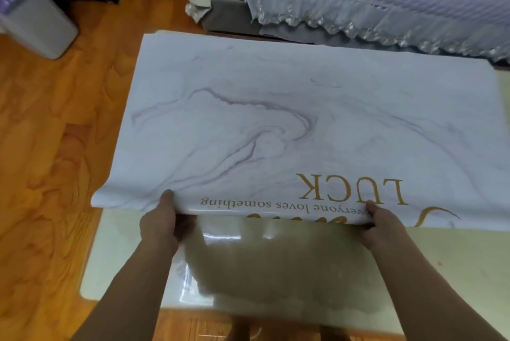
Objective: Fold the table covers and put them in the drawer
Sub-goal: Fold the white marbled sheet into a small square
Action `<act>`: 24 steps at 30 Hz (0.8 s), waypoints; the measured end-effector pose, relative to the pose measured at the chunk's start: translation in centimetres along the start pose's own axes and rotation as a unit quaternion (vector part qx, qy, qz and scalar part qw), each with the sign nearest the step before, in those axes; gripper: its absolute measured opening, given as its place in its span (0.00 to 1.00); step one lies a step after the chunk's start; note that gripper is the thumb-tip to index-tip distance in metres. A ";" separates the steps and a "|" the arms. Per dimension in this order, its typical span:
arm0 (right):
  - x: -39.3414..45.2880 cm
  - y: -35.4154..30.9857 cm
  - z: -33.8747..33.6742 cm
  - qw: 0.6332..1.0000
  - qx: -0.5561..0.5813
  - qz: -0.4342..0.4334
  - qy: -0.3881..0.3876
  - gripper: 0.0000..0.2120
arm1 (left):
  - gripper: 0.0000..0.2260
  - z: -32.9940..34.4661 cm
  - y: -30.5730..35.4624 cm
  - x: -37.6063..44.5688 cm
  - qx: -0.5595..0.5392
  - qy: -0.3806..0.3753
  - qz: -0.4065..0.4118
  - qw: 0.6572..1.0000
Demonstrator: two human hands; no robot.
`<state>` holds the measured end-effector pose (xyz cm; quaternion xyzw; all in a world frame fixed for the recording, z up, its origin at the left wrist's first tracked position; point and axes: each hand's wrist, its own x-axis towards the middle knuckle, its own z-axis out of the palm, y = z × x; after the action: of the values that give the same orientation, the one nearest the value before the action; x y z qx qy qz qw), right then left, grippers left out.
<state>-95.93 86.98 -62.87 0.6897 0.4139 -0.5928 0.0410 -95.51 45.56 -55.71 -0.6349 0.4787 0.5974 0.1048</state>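
Two hands, left [158,226] and right [382,223], each pinch the near edge of the marbled table cover [276,120] above the glossy worktop [276,271]. Step: first fold. Next, the edge likely must be carried onto the far edge.

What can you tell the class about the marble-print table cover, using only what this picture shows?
The table cover is a smooth, slightly glossy sheet, white with faint purple marble veins and gold lettering, including "LUCK", seen upside down. It lies spread over a glossy pale table, its near edge lifted and curling. The left hand and right hand each pinch that edge, thumbs on top, fingers beneath. Its right end runs out of view.
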 end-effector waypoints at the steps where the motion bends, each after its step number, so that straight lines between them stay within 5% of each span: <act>1: -1.9 -0.5 -0.6 1.000 -0.020 -0.011 0.015 0.17 | 0.22 -0.5 -0.1 -0.6 0.076 -0.013 0.011 0.997; 3: -5.4 -1.1 -2.0 0.984 -0.137 -0.083 0.073 0.15 | 0.27 -0.7 -1.1 -2.3 0.290 0.006 0.112 0.951; 4: -6.7 -1.1 -3.0 0.958 -0.216 -0.143 0.122 0.16 | 0.25 -0.4 -1.7 -3.3 0.388 0.031 0.204 0.898; 7: -9.8 0.7 -2.8 0.865 -0.277 -0.386 0.160 0.11 | 0.11 4.0 -4.1 -5.5 0.451 0.013 0.468 0.760; 10: -8.2 3.4 1.7 0.616 -0.466 -0.635 0.024 0.08 | 0.10 11.3 -6.9 -4.9 0.481 -0.069 0.638 0.597; 12: -6.7 3.8 5.5 0.515 -0.475 -0.713 -0.029 0.11 | 0.15 14.9 -8.4 -3.4 0.519 -0.086 0.661 0.535; 16: -3.5 5.5 7.9 0.478 -0.532 -0.698 0.010 0.21 | 0.22 16.9 -10.7 -1.0 0.588 -0.067 0.641 0.488; 20: -3.3 6.2 7.9 0.460 -0.549 -0.697 0.036 0.20 | 0.23 17.2 -11.1 -0.6 0.599 -0.055 0.634 0.486; 24: -4.4 7.4 8.7 0.513 -0.551 -0.656 0.045 0.22 | 0.27 17.8 -11.7 -1.6 0.621 -0.058 0.603 0.498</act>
<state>-97.94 75.13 -64.88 0.0864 0.9936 -0.0722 -0.0065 -98.43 64.98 -64.17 0.0721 0.9857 0.1008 0.1142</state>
